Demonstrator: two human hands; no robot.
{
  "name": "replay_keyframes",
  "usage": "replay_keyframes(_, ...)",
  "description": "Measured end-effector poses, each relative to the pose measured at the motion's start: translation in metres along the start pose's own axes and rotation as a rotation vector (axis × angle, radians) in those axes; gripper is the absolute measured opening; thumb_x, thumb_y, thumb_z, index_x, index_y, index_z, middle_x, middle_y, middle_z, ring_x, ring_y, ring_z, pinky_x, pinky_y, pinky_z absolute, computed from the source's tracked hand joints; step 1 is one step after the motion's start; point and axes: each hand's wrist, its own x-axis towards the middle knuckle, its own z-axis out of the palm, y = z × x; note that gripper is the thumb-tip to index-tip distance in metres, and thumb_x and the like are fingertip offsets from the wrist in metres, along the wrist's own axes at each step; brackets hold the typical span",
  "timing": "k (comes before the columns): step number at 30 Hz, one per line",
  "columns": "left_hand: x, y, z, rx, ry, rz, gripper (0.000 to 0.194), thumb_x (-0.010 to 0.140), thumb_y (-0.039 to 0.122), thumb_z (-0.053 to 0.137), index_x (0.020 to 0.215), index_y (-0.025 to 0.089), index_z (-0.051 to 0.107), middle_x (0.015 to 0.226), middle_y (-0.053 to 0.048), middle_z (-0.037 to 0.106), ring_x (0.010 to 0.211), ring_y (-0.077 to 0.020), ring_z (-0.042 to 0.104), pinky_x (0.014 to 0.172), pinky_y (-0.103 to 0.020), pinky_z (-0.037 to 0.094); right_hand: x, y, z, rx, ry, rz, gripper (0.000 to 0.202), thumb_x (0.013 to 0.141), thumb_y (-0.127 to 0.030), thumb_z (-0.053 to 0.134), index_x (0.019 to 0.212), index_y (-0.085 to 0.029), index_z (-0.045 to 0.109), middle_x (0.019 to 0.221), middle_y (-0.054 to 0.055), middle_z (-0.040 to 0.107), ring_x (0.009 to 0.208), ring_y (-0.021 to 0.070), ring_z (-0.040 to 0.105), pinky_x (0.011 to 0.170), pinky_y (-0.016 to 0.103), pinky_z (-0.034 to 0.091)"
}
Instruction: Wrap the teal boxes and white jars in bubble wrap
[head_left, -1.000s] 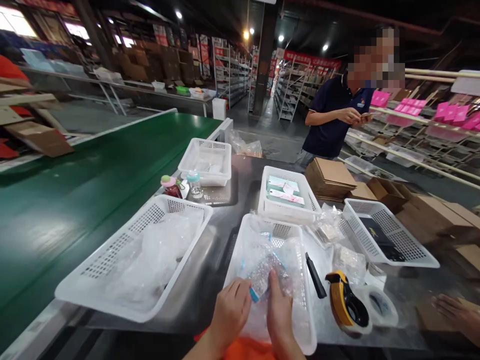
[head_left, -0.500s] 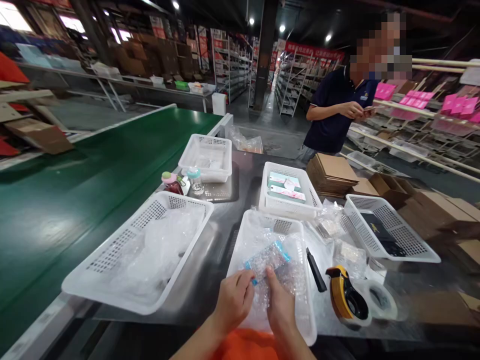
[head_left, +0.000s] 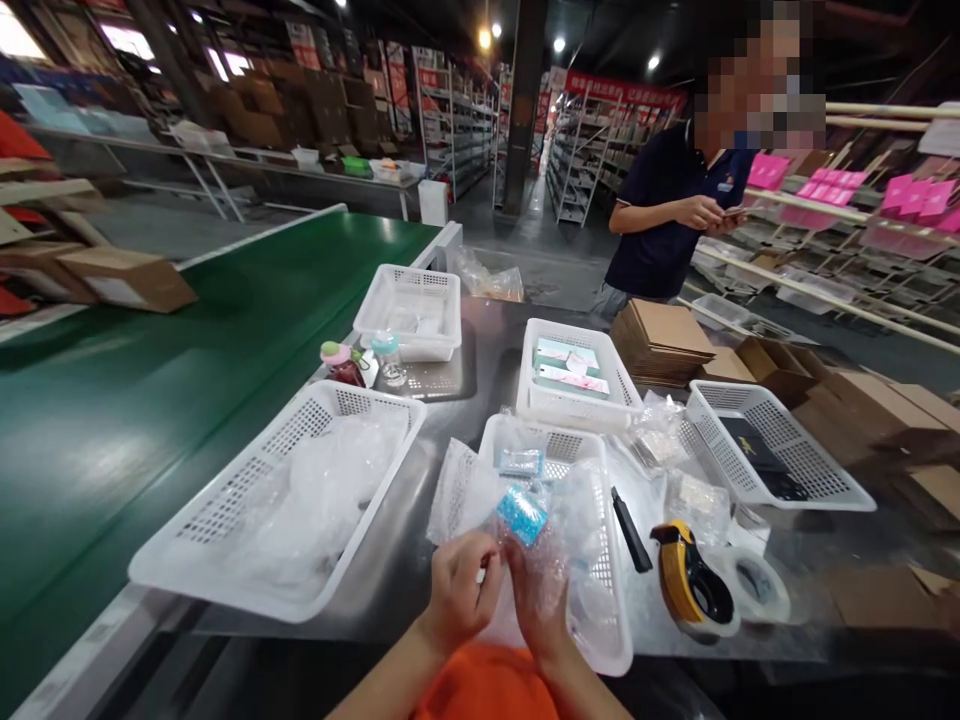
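A small blue item (head_left: 523, 514) in clear bubble wrap is held over the near white basket (head_left: 616, 600). My right hand (head_left: 538, 598) is closed round the lower part of this wrap. Beside it, at the near left edge of the basket, my left hand (head_left: 465, 585) is closed with the fingers curled in; what it pinches, if anything, is too small to name. Another blue-and-clear packet (head_left: 520, 462) lies in the far part of the basket. A loose sheet of bubble wrap (head_left: 459, 490) hangs over the basket's left edge.
A basket of clear wrap (head_left: 319, 500) stands left, beside a green conveyor (head_left: 247, 330). Right are a black cutter (head_left: 631, 530), a yellow tape dispenser (head_left: 686, 580) and a basket with a dark box (head_left: 763, 458). A person (head_left: 675, 210) stands beyond cardboard stacks (head_left: 664, 340).
The wrapped item has turned, showing a solid blue face. Bubble wrap now spreads at the basket's left edge, and both hands have shifted slightly left. Cartons on the conveyor's far side have moved right.
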Motion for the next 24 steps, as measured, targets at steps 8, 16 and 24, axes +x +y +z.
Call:
replay_keyframes(8,-0.009,0.007,-0.006,0.015,0.022,-0.132,0.013,0.086,0.007,0.045,0.088,0.02,0.048,0.062,0.004,0.053,0.05,-0.0088,0.05,0.05,-0.019,0.044,0.013,-0.014,-0.01,-0.328,-0.312,-0.37,0.026,0.089,-0.033,0.053,0.103,-0.021,0.071,0.089,0.006,0.074,0.079,0.0206,0.068,0.073,0.032,0.056)
replay_keyframes(16,-0.025,0.003,0.001,-0.029,-0.154,-0.139,0.015,0.086,0.007,0.04,0.084,0.019,0.048,0.061,0.003,0.055,0.05,-0.0095,0.053,0.05,-0.02,0.04,0.0,-0.016,-0.006,-0.252,-0.12,-0.006,0.023,0.084,-0.041,0.058,0.078,-0.019,0.063,0.063,0.001,0.063,0.057,0.0166,0.057,0.052,0.026,0.045)
replay_keyframes(24,-0.028,0.015,0.003,0.194,-0.305,0.081,0.02,0.081,0.008,0.034,0.083,0.02,0.05,0.061,-0.001,0.057,0.051,-0.0164,0.053,0.048,-0.028,0.035,0.01,-0.035,-0.01,0.328,0.0,0.597,0.036,0.051,-0.036,0.083,0.078,-0.015,0.071,0.077,0.005,0.073,0.07,0.021,0.066,0.067,0.031,0.052)
